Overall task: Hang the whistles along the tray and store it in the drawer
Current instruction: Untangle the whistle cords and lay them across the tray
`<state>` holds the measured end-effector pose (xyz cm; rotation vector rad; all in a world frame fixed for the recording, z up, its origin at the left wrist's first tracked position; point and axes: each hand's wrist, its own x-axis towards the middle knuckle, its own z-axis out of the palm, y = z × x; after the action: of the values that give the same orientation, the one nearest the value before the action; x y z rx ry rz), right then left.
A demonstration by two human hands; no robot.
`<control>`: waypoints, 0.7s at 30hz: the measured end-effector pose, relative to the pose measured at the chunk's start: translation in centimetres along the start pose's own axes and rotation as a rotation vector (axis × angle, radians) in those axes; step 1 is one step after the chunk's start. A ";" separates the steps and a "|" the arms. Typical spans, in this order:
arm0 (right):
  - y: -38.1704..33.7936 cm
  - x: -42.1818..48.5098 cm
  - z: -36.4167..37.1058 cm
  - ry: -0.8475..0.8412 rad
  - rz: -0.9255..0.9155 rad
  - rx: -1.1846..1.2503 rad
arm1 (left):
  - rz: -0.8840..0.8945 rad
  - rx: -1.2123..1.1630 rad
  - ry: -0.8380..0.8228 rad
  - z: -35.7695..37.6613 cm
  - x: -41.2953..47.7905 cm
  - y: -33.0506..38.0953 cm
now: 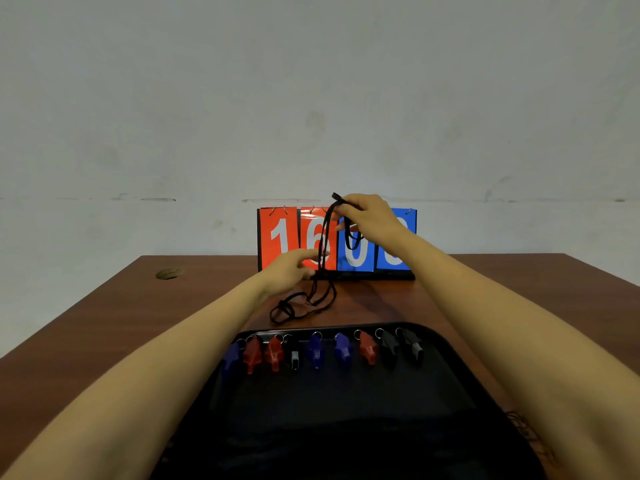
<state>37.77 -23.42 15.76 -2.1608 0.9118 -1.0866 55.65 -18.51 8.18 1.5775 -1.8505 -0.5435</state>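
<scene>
Whistles are hanging by their metal rings in a row along the far rim of a black tray, running from blue at the left through red, black, blue and red to two black ones at the right, with the tray sitting near the person on a brown table. Just beyond the tray, the left hand is reaching to a bundle of black cords, its fingers lying mostly straight against the strands; whether they are pinching cannot be told. The cords are trailing in loose loops on the table and rising to the right hand, which is pinching their upper end between thumb and fingertips and holding it high in front of a red and blue flip scoreboard at the far edge. The whistles are looking like small, light, hard plastic pieces, probably best taken by the body or the ring. The cords are limp and likely to tangle. The tray is appearing stiff and shallow, so it is probably calling for a hold on both side rims and level carrying, lest the hung whistles slide off.
</scene>
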 end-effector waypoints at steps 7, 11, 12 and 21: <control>1.0 0.2 -0.3 -0.013 0.028 -0.007 | 0.047 -0.208 -0.270 0.1 0.0 1.3; 1.3 0.2 -0.4 -0.004 0.035 0.007 | -0.006 -0.236 -0.307 0.2 0.2 1.1; 1.3 0.3 -0.4 -0.003 0.037 0.003 | -0.016 -0.250 -0.302 0.3 0.3 1.0; 2.2 0.2 -0.9 0.119 0.128 -0.005 | -0.134 -0.226 0.003 -0.3 0.3 -0.8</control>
<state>36.41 -25.14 14.74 -2.0287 1.0917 -1.1597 56.39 -18.91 7.91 1.5542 -1.6253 -0.7808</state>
